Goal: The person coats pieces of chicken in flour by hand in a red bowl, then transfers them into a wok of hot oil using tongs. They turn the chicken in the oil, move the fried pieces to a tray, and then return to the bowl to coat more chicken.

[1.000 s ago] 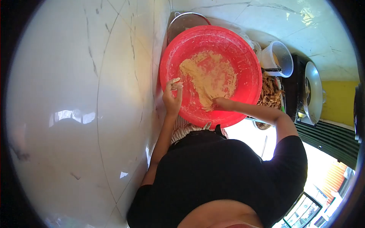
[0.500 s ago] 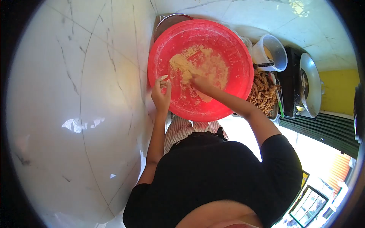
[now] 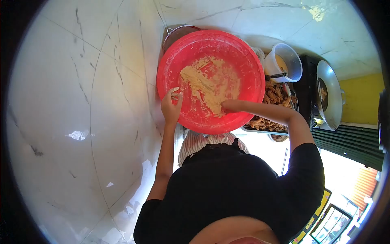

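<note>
A large red basin stands in front of me, with pale yellow flour-like powder spread and heaped over its bottom. My right hand reaches in from the right, its fingertips down at the near edge of the powder and partly hidden by it. At the basin's left rim is my left hand, its powder-coated fingers curled towards the thumb. Whether those fingers grip anything cannot be made out.
A tray of brown fried pieces sits right of the basin. Behind it stands a translucent tub. Further right are a black stove and a metal wok. A tiled wall runs along the left.
My right hand has moved from mid-basin to its near right part, and powder now reaches further that way. My left hand stays by the left rim. The view has shifted slightly.
</note>
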Demonstrator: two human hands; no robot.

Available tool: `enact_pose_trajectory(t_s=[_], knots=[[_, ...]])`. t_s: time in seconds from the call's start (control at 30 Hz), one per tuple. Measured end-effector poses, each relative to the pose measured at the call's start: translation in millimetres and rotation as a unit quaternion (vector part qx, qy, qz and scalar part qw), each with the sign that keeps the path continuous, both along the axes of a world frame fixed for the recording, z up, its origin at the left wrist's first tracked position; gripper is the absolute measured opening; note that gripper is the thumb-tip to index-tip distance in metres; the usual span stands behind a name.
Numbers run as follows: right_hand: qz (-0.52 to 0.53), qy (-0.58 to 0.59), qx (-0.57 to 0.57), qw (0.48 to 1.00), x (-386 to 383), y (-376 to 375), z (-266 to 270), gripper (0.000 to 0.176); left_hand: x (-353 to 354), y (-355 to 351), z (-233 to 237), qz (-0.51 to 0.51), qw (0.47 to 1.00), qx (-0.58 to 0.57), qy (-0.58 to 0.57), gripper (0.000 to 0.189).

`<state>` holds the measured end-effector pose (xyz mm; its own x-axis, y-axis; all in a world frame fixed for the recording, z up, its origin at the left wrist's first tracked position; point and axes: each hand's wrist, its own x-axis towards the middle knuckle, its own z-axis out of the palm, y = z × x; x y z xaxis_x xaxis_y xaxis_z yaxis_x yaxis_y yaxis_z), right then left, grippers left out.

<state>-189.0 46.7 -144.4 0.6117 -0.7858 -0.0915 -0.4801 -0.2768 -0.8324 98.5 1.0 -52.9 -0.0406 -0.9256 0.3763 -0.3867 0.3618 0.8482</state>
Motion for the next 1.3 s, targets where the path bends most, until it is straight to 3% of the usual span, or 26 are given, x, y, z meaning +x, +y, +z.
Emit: enact_pose_trajectory(t_s=[0.13, 0.17, 0.27, 0.37, 0.43, 0.67, 0.73, 0.77, 0.83, 0.93, 1.0, 1.13, 1.3], knots=[[0.147, 0.226, -0.092, 0.959, 14.1, -0.4, 17.1, 0.014, 2.6, 2.6, 4.3, 0.003, 1.000, 0.029, 0.005, 0.021], [0.149, 0.225, -0.095, 0.958, 16.7, -4.5, 19.9, 0.014, 2.0, 1.1, 5.5, 0.003, 0.999, 0.033, -0.010, 0.021], [0.109, 0.213, -0.142, 0.960, 33.3, -12.3, 25.9, 0.014, 1.2, -0.2, -4.6, 0.000, 0.999, -0.016, -0.037, 0.021], [0.047, 0.280, -0.158, 0.946, 37.1, -24.2, 25.3, 0.014, -2.9, 3.4, 1.0, 0.002, 0.999, 0.001, -0.048, 0.020], [-0.079, 0.168, -0.210, 0.960, 38.0, -38.3, 11.3, 0.022, -4.2, 4.3, 1.9, -0.001, 0.999, 0.004, -0.049, 0.020], [-0.159, 0.207, -0.183, 0.948, 38.6, -81.9, 19.1, 0.018, -12.6, 13.9, -0.6, 0.001, 0.997, 0.003, -0.080, 0.017], [-0.029, 0.153, -0.189, 0.970, 21.3, -90.3, 14.7, 0.014, -15.0, 12.8, 0.4, -0.006, 0.999, 0.003, -0.036, 0.016], [-0.032, 0.149, -0.191, 0.970, 15.7, -87.2, 11.1, 0.014, -13.4, 14.4, 2.3, -0.010, 1.000, 0.003, 0.005, 0.015], [0.129, 0.200, -0.039, 0.971, -3.6, -78.6, 2.4, 0.012, -9.8, 12.3, 2.5, -0.015, 1.000, -0.007, -0.011, 0.015], [0.167, 0.285, -0.041, 0.943, -30.8, -35.6, 4.4, 0.009, -10.5, 12.7, -3.2, -0.021, 1.000, -0.006, -0.016, 0.015], [0.224, 0.317, -0.130, 0.913, -33.3, -14.2, 27.1, 0.010, -9.4, 14.9, 0.8, -0.021, 1.000, 0.010, -0.016, 0.015], [0.149, 0.303, -0.100, 0.936, -24.0, -29.3, 20.1, 0.010, -11.3, 11.5, -2.8, -0.023, 0.999, 0.007, -0.040, 0.016], [0.086, 0.223, -0.195, 0.951, -21.7, -41.4, 15.5, 0.013, -14.0, 14.5, 3.9, -0.020, 0.998, -0.043, -0.049, 0.017]])
